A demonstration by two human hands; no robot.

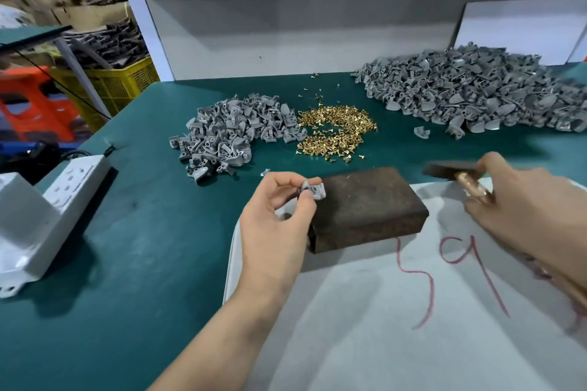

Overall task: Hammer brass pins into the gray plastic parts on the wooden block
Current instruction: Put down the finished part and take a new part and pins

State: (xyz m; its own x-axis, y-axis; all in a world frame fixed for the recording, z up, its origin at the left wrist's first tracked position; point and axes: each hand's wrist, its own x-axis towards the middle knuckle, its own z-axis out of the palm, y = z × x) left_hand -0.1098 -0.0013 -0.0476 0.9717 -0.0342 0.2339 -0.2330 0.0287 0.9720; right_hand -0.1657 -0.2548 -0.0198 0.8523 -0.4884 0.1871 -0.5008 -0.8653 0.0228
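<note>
The gray part (313, 191) pinched in the left hand (273, 219) is best seated flat on the wooden block (368, 203) before the hammer (444, 170) gripped in the right hand (521, 200) is swung.

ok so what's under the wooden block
The wooden block rests on the white sheet with red marks, its far edge by the green mat. Where the sheet's edge runs beneath the block is covered.

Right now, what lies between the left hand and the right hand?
In the head view, the wooden block lies between the left hand, which pinches a gray part, and the right hand, gripping a hammer.
</note>
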